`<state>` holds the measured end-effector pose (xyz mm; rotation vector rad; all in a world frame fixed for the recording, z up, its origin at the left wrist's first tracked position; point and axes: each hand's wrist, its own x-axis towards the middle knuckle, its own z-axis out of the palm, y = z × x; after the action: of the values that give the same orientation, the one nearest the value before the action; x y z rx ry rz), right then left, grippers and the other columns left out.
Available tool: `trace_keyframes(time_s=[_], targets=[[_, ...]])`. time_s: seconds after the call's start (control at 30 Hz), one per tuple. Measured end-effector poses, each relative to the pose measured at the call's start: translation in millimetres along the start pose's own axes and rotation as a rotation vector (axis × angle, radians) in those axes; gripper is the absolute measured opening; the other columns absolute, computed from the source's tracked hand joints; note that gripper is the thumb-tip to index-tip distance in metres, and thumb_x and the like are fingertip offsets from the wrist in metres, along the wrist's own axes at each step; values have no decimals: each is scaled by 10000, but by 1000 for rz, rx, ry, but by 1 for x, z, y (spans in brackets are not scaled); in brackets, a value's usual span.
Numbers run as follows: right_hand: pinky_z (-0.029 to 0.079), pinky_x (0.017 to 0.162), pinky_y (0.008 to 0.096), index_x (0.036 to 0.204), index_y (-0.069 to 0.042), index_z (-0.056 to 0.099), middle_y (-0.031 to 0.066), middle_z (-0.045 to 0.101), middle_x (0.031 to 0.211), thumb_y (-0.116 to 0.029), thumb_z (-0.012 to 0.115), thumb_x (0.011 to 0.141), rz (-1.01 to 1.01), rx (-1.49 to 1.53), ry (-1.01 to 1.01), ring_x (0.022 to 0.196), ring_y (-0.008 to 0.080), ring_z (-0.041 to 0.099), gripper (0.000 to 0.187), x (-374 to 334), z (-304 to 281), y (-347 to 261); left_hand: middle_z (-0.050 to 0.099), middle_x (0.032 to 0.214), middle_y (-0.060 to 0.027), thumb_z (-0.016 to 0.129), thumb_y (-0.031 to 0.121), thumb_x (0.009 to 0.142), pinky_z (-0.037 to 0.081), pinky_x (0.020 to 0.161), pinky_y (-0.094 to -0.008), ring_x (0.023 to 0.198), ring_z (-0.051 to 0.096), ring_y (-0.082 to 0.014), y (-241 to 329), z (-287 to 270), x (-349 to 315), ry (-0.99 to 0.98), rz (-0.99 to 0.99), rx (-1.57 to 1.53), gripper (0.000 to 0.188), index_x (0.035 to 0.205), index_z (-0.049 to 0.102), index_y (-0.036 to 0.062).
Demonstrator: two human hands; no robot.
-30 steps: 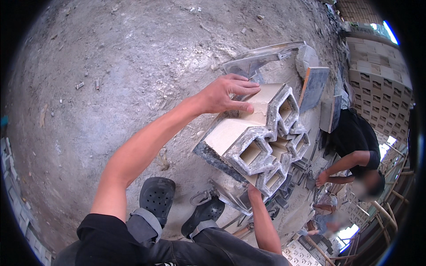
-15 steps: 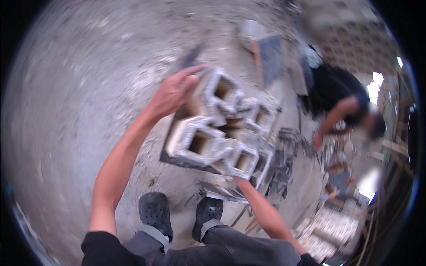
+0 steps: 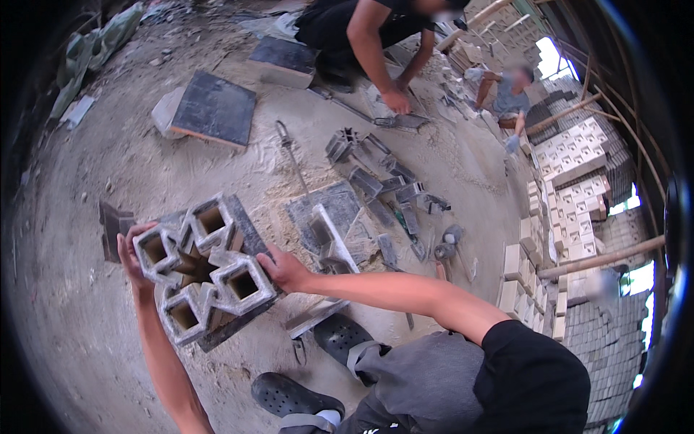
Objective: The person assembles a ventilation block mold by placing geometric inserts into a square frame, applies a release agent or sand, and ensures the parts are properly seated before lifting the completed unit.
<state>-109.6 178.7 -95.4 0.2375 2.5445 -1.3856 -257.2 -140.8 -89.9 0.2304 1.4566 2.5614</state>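
Observation:
A pale breeze block [image 3: 215,254] with square openings at its corners and a star-shaped one in the middle sits on a dark flat board [image 3: 249,230]. I carry both between my hands over the ground. My left hand [image 3: 135,259] grips the block's left side, thumb along the wall. On the opposite side my right hand [image 3: 288,271] is closed at the edge of block and board; its fingertips are hidden beneath. A dark metal piece [image 3: 114,230] shows just past my left hand.
Several metal mould pieces [image 3: 376,173] and a dark plate [image 3: 325,210] lie on the dusty ground. Further off is another dark board [image 3: 217,107]. A crouching person [image 3: 376,36] works at the top; another person [image 3: 512,98] is at right. Stacked pale blocks [image 3: 575,152] line the right.
My view has turned to the right. The block and board are now at my left. My right hand, earlier under the near side, now shows at the block's right edge.

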Motion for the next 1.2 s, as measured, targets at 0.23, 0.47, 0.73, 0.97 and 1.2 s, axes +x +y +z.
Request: trace_keyframes(time_s=[0.23,0.47,0.73,0.97,1.2], targets=[[461,758,522,1156,28,461,344,608,861,-402,458,962,15,70,-41,848,504,590,471,1,6,2,645,1060,-126,235,491,996,428,939,-332,983,592,-197,12,14,-4,27,-43,89,659,1093,610,-42],[467,757,539,1175,21,424,365,602,832,-426,446,958,66,10,-67,841,519,593,497,5,2,2,644,1066,-139,240,441,1005,418,945,-334,971,586,-211,3,11,-1,47,-82,30,611,1098,600,-44],[468,775,536,1214,23,399,373,600,844,-437,439,957,93,31,-74,860,516,594,528,4,1,-1,641,1070,-147,258,464,995,416,953,-341,995,579,-222,1,-3,5,42,-160,-17,617,1094,596,-43],[469,793,526,1200,23,429,362,605,867,-448,442,951,104,60,-60,888,507,594,533,2,-2,-8,657,1066,-162,257,558,957,426,952,-352,983,602,-247,2,-10,8,-32,-125,56,734,1114,602,-71],[456,750,518,1058,41,440,367,591,849,-433,440,962,104,94,-56,848,511,584,483,4,-3,-16,641,1111,-186,246,626,927,380,1011,-398,1036,585,-286,-1,-7,12,-146,-178,-4,811,1114,594,-82]])
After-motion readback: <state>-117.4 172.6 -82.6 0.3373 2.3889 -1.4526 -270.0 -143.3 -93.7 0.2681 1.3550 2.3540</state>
